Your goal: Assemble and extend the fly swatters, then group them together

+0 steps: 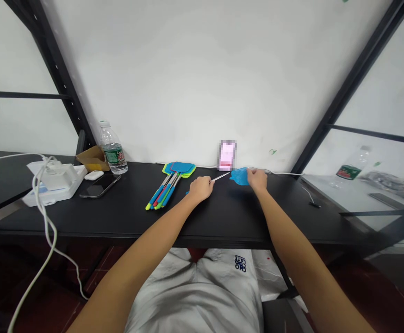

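Left hand (200, 189): closed around the fly swatter (239, 176) shaft
Right hand (257, 179): on its blue head, steadying it, grip unclear
Other fly swatters (176, 170): bundled, handles together

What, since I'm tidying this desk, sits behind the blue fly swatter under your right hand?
Behind the blue fly swatter: a blurred pink object and a white cable by the wall. The right hand covers part of its head.

On the black desk (94, 217), a phone (100, 186) lies left of fly swatters (169, 185).
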Tool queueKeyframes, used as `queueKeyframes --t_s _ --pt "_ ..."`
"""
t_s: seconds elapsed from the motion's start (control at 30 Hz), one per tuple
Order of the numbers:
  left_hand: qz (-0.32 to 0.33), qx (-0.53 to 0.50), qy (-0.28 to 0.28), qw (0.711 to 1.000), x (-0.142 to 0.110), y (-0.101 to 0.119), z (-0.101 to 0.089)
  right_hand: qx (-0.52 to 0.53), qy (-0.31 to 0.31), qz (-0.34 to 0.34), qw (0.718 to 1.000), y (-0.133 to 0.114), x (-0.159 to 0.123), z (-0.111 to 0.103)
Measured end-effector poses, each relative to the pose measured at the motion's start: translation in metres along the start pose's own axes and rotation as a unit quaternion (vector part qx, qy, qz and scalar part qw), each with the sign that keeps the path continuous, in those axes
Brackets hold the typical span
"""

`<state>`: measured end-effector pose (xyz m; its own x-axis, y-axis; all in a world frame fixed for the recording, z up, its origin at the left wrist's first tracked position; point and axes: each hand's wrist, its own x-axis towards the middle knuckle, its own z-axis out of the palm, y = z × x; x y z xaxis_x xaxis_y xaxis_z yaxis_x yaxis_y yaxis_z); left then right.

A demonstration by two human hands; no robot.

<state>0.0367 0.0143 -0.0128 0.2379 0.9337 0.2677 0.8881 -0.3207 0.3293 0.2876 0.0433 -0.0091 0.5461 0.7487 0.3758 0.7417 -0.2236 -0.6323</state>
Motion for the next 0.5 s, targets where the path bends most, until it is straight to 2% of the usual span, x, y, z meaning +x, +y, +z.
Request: queueKeyframes --t_s 0.23,0.5 --pt "0.017 -0.005 -0.016 1.000 -0.0005 0.0016 -0.0005 0.042 0.068 -0.001 0.997 0.0010 -0.0007 -0.0047" --pt "0.022 -0.010 -0.018 1.000 0.0006 0.0002 0.0007 0.059 0.077 -0.004 0.995 -0.0005 -0.0018 -0.0063"
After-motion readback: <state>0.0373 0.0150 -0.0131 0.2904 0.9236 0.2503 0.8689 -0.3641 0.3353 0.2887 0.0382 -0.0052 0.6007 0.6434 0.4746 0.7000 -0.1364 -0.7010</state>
